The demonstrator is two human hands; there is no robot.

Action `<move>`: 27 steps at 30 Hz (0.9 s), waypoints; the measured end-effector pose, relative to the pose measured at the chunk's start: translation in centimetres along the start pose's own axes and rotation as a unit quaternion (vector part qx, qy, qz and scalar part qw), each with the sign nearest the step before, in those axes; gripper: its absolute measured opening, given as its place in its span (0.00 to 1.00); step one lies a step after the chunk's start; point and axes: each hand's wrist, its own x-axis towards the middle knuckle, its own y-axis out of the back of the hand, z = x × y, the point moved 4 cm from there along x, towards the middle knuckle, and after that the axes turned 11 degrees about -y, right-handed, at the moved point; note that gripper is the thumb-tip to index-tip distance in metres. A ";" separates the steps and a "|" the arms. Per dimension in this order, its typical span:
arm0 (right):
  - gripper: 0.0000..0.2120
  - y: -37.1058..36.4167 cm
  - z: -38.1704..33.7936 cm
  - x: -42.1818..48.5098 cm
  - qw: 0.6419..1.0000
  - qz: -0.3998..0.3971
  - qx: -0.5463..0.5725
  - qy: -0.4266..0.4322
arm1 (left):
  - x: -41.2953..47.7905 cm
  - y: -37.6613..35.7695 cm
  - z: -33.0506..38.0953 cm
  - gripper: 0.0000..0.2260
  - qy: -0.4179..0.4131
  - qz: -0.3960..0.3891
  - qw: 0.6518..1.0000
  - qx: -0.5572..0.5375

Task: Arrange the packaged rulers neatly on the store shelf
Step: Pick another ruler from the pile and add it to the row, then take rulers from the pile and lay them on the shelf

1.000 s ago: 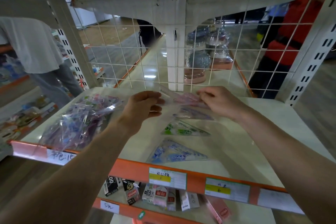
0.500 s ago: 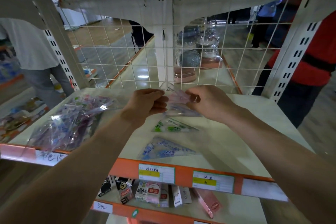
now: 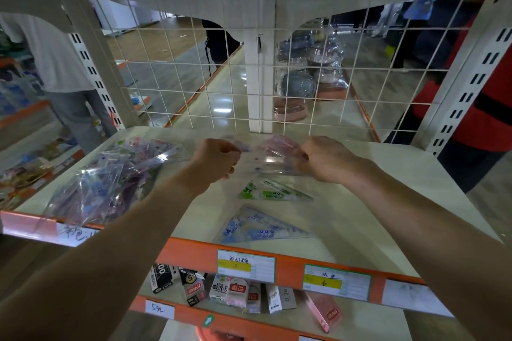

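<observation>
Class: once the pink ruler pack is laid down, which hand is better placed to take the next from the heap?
Probably left. The left hand is nearest the heap at the left of the shelf; the right hand, at the other end of the pink pack, would have to reach across.

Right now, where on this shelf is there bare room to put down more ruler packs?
Widest: the right part of the shelf, between the green pack, the blue pack and the right upright. Narrower: the strip between those packs and the pile. Crowded: the left side, under the pile.
</observation>
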 end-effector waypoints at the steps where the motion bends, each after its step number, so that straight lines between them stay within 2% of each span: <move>1: 0.16 -0.1 0.1 0.0 1.000 -0.010 0.000 -0.007 | 0.0 0.0 0.0 0.05 -0.002 0.002 1.000 0.004; 5: 0.08 -0.9 0.2 0.7 0.999 -0.027 -0.009 -0.018 | 0.3 0.0 -0.4 0.07 -0.003 0.000 1.000 0.009; 9: 0.07 -1.3 0.2 1.1 0.999 -0.035 -0.018 -0.018 | 0.4 0.2 -0.6 0.07 -0.004 0.001 1.000 0.008; 21: 0.14 -2.1 -0.4 1.2 0.997 -0.024 -0.063 -0.023 | 0.4 1.0 -1.4 0.04 -0.007 0.004 1.000 0.017; 24: 0.17 -1.2 -1.4 0.8 0.996 -0.020 -0.082 -0.015 | 0.0 2.1 -1.1 0.05 -0.031 0.017 0.998 0.050; 27: 0.18 0.5 -3.8 0.5 0.999 0.003 -0.027 0.029 | -0.2 4.4 -1.1 0.06 -0.053 0.030 0.991 0.115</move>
